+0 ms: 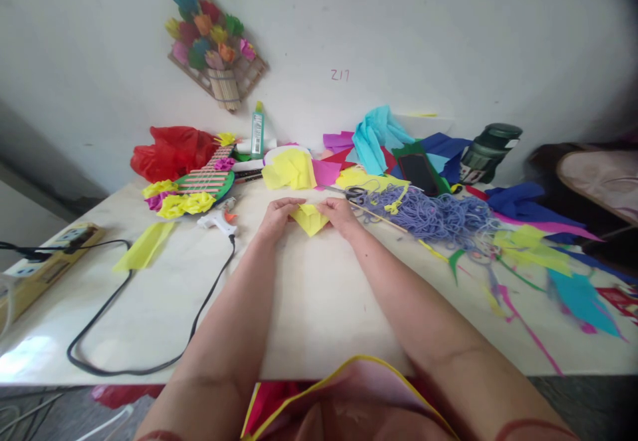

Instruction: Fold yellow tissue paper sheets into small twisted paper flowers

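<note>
While my left grip (279,219) and right grip (341,215) seem, through slight blur, to pinch the folded yellow paper (310,222) from both sides, uneven pulling could tear it.

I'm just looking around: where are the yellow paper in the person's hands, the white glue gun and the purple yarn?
Yellow paper (310,222): head view, on its folded face.
Glue gun (218,221): head view, on its white body.
Purple yarn (431,216): head view, middle of the tangle.
</note>
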### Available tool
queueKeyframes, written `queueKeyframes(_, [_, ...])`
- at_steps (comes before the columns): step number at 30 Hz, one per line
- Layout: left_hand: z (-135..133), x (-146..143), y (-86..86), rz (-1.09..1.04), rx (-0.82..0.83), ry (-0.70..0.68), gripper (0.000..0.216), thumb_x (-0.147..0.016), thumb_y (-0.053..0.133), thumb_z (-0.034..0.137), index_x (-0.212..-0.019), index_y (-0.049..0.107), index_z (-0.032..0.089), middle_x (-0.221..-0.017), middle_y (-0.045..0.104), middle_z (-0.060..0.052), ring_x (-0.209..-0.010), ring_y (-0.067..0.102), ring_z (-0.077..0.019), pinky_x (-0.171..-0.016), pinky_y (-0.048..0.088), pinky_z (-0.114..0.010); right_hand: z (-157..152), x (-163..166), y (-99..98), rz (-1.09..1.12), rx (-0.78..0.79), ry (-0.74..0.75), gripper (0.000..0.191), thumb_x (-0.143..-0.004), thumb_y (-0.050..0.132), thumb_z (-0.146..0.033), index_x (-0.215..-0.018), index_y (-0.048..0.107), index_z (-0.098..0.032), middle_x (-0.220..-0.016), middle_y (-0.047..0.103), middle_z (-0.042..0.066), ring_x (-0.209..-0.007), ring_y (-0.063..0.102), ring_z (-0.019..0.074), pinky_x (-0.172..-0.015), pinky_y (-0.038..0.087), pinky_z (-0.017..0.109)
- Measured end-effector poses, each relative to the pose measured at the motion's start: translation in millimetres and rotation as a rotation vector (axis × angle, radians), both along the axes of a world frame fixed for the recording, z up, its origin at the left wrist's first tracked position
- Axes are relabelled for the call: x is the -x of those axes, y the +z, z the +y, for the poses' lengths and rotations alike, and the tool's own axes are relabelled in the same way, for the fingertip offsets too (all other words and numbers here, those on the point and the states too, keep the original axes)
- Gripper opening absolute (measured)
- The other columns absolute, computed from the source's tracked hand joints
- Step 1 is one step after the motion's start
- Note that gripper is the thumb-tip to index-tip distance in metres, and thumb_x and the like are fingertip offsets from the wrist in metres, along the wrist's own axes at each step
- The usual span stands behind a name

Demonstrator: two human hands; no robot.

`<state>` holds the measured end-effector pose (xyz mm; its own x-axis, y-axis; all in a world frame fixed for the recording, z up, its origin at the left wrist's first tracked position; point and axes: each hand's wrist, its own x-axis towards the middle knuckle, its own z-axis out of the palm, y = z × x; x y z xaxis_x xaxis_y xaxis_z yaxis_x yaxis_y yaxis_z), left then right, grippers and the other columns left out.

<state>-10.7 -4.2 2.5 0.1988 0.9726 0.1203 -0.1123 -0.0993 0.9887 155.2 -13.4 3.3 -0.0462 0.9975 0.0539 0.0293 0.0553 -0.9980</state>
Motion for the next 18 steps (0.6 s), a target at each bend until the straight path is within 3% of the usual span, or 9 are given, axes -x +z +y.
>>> queueKeyframes(10, [0,-1,2.5,-0.021,0.016,0.014,0.035,-0.064,0.056,0.034,-0.09,0.066,0.013,-0.075,0.065,-0.005,-0.067,0.058,-0.0162,-0.057,0.045,-0.026,9,-1,-9.8,-0.119,-0.138,-0.049,0.02,-0.063,0.057,-0.037,-0.061,0.057,-0.017,-0.056,0.055,-0.001,-0.054,0.052,0.0132,-0.046,0.041,0.023])
queueKeyframes(18, [4,-2,-4.2,0.092,-0.019,0.0,0.031,-0.057,0.068,0.04,-0.07,0.06,0.013,-0.062,0.061,-0.002,-0.055,0.053,-0.0123,-0.051,0.039,-0.023,8,2,-7.6,-0.221,-0.253,-0.057,0.022,-0.063,0.056,-0.037,-0.056,0.055,-0.016,-0.054,0.051,-0.002,-0.056,0.047,0.0116,-0.051,0.038,0.022])
